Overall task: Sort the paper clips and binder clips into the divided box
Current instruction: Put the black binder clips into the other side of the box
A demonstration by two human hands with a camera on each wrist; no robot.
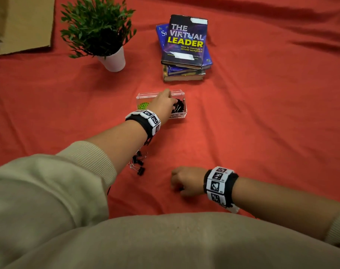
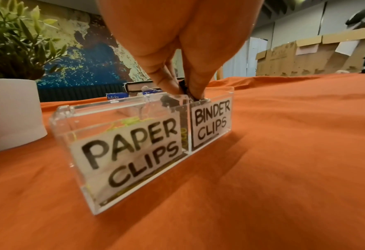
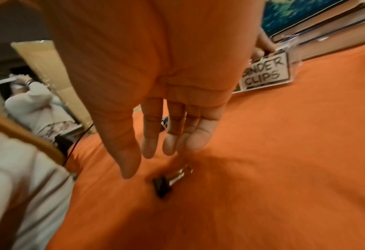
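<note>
A clear divided box point(image 1: 178, 92) stands mid-cloth, labelled PAPER CLIPS and BINDER CLIPS point(image 2: 70, 118). Its left compartment holds green paper clips point(image 1: 143, 105); black binder clips point(image 1: 180, 107) fill the right one. My left hand point(image 1: 172, 102) reaches over the right compartment, and its fingertips point(image 2: 166, 84) pinch a black binder clip point(image 2: 184, 88) at the rim. Several loose binder clips point(image 1: 138, 162) lie on the cloth under my left forearm. Nearer me, my right hand point(image 1: 175, 186) hovers with straight fingers point(image 3: 149, 145) just above a single binder clip point(image 3: 163, 183) and holds nothing.
A potted plant point(image 1: 113, 59) stands at the back left, a stack of books point(image 1: 184, 47) behind the box, and cardboard point(image 1: 27, 24) in the far left corner. Wrinkled orange-red cloth point(image 1: 262, 113) covers the surface. Another person point(image 3: 36, 104) is off to the left.
</note>
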